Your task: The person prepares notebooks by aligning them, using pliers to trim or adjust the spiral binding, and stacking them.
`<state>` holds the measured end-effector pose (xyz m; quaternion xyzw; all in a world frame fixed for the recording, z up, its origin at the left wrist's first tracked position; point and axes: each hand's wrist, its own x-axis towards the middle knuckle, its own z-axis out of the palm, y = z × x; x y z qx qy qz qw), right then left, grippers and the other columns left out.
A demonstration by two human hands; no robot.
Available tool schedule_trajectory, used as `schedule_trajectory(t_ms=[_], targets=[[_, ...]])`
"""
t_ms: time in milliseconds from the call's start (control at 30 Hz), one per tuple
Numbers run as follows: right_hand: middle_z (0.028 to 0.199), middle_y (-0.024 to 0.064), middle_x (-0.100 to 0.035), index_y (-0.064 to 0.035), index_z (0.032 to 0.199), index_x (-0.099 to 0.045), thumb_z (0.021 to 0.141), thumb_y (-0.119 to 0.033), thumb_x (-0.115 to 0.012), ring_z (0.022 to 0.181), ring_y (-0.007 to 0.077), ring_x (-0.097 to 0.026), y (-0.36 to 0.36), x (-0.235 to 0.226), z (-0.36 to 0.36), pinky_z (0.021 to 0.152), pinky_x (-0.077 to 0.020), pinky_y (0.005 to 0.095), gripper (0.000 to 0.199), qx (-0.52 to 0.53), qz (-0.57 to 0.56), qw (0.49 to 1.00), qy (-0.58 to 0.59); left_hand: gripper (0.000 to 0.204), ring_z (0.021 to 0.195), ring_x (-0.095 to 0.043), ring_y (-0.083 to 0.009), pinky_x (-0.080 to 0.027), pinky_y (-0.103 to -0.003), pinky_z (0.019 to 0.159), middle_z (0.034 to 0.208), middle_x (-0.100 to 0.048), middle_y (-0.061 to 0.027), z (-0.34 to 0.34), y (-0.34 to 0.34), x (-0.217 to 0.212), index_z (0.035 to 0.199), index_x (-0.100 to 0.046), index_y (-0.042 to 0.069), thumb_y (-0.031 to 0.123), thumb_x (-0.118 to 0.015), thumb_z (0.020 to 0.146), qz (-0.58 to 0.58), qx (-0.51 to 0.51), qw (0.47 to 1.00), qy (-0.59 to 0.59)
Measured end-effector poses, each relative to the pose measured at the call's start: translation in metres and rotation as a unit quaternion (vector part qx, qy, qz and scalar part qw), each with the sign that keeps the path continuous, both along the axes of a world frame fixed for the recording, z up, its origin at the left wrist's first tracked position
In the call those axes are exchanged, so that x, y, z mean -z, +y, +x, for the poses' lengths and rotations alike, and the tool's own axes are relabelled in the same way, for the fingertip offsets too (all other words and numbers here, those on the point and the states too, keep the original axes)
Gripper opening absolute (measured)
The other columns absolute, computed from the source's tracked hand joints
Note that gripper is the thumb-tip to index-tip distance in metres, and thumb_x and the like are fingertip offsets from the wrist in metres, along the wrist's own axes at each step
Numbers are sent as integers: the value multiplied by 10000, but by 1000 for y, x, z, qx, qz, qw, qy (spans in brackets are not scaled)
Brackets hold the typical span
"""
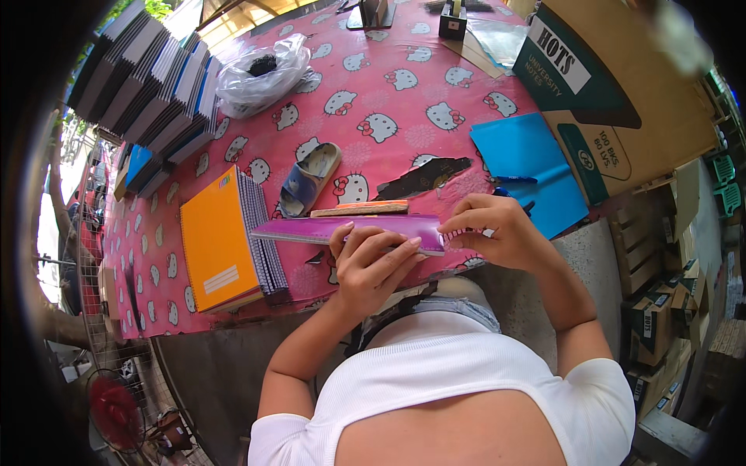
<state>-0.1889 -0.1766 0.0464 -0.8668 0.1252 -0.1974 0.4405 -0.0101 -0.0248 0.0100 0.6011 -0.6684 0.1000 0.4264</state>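
Note:
A purple-covered notebook (299,229) stands on its edge near the table's front, its long side running left to right. My left hand (367,266) grips it right of the middle, fingers over the cover. At its right end my right hand (497,229) pinches a thin spiral binding coil (451,234), which meets the notebook's corner. Just behind the notebook lies a flat wooden piece with an orange edge (361,207). To the left, a stack of spiral notebooks with an orange cover (217,245) rests on the table.
A blue slipper (309,180) lies behind the wooden piece. Blue sheets (532,159) with a pen (515,179) sit right, beside a large cardboard box (622,93). Tall notebook stacks (148,78) and a plastic bag (264,78) occupy the far left. The pink tablecloth (404,101) has a torn patch.

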Motion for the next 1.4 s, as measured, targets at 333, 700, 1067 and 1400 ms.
schedule_trajectory(t_ms=[333,700,1067,1400], targets=[[839,73,-650,-58,890,-725,692,21,-734,752,190,-640,-2,-6,2,640,-505,284,214,-47,-11,999,7,256,771,-569,-139,-298,-354,936,776,-632,31,-1,-9,1,841,-730,149,253,-823,627,-11,-22,1000,17],[875,99,-619,-64,1016,-615,811,-133,-669,753,306,-623,10,1,8,618,-480,376,223,126,-130,983,7,241,815,-580,-166,-282,-400,938,836,-654,26,-2,-30,-8,856,-708,145,235,-802,652,8,-93,995,43],[827,80,-566,-79,915,-594,744,-40,-675,752,272,-606,-1,1,19,570,-485,375,193,80,-195,977,-29,220,800,-577,-152,-269,-408,940,811,-659,28,-4,-35,-3,823,-713,151,243,-802,644,-1,-107,993,46],[807,74,-536,-74,907,-581,766,-113,-685,767,268,-600,1,1,29,574,-476,372,180,118,-233,964,-39,230,769,-573,-144,-287,-405,930,792,-665,36,-7,-36,-1,843,-727,165,190,-792,624,-4,-127,990,53]])
